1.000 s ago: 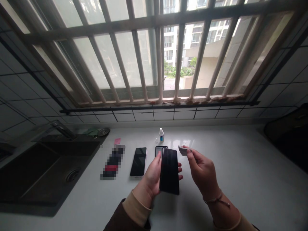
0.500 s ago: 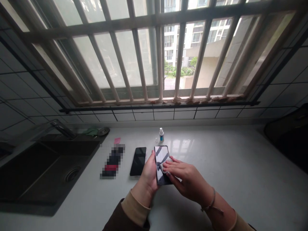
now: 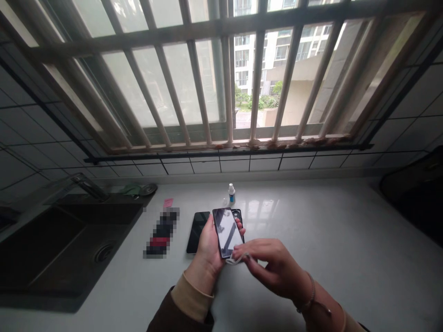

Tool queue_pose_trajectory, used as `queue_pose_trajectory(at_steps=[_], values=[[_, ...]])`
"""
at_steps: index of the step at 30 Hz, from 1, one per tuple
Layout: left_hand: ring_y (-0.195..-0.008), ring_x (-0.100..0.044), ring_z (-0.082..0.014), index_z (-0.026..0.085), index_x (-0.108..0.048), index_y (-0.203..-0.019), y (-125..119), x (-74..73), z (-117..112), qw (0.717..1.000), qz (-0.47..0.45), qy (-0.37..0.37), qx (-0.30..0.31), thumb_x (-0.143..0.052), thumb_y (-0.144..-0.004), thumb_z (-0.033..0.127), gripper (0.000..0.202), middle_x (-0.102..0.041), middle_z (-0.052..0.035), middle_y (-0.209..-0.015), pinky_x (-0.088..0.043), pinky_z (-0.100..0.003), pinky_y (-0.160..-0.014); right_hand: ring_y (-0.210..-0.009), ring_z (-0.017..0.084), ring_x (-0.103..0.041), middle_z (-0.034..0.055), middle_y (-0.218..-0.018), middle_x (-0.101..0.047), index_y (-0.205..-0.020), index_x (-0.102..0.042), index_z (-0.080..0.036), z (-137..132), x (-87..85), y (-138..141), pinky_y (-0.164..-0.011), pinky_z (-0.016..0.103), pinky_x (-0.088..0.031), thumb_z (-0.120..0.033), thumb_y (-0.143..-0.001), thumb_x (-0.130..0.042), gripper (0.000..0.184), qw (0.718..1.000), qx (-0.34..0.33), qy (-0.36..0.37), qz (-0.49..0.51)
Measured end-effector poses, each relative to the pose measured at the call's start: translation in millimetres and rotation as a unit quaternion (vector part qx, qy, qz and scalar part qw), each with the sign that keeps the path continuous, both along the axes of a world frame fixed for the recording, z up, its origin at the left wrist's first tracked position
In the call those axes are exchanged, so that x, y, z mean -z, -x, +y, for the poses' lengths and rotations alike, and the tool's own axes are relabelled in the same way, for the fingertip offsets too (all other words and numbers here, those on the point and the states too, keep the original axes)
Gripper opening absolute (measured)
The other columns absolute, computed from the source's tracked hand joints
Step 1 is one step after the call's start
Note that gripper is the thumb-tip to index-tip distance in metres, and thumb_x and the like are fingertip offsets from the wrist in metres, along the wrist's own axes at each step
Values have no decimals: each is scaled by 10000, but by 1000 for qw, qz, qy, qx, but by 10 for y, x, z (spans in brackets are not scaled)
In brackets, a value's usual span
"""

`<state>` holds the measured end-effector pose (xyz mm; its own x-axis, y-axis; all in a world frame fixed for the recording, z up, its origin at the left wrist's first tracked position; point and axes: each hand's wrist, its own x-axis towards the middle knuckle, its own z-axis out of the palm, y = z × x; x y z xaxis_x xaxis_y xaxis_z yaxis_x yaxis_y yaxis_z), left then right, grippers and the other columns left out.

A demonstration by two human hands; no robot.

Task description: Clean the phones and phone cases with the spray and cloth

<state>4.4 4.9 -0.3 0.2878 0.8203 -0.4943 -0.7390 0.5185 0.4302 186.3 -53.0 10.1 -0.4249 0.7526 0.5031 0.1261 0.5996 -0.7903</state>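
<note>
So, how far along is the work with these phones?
Nothing clearly looks finished: a phone lies on the counter, but I cannot tell if it was wiped. In hand: the left hand holds a second phone, screen up, and the right hand pinches a cloth at its lower edge. Left aside: a dark phone-like item and a small bottle.

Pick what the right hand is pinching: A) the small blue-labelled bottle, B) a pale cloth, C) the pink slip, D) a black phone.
B: the right hand pinches a pale cloth at the lower end of the phone held in the left hand.
</note>
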Motion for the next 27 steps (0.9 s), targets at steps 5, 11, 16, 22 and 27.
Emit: queue_pose_trajectory(at_steps=[5,11,16,22,27], values=[[-853,-767,-297,82,-690,-1213,-39,-12,-28,1000,25,-7,-18,-414,-1080,580,585,-756,-175,-921,-640,-492,-910,-1073,297,-819,84,-1160,-843,-1239,-820,-243,99,145,-63,-961,465,-685,-429,-1100,-557,351,954,210,173,125],[-901,-769,-296,66,-682,-1211,-113,8,-98,1000,2,-1,-4,-456,-1081,544,544,-755,-176,-929,-632,-457,-931,-1261,281,-745,73,-1349,-773,-1359,-760,-288,50,178,42,-1131,477,-602,-240,-1065,-607,335,989,149,-10,22],[-767,-748,-278,76,-695,-1048,-111,-9,-126,999,21,39,18,-480,-1037,661,623,-722,-159,-787,-639,-385,-762,-1359,254,-680,66,-1429,-728,-1500,-642,-292,-31,148,170,-1198,465,-554,-89,-1000,-624,539,993,27,-112,-31],[-752,-736,-256,97,-696,-1008,-74,-36,-117,999,10,48,6,-491,-1037,641,582,-720,-144,-803,-620,-360,-736,-1293,240,-725,54,-1365,-764,-1466,-661,-277,-28,99,121,-1186,415,-569,-33,-899,-665,617,984,2,-171,-47],[-775,-741,-280,84,-695,-1066,-27,-37,-79,999,-22,25,5,-431,-1064,609,587,-730,-156,-830,-619,-380,-735,-1229,237,-761,42,-1322,-784,-1409,-701,-290,4,71,54,-1134,397,-613,-51,-884,-666,578,976,30,-204,-68]])
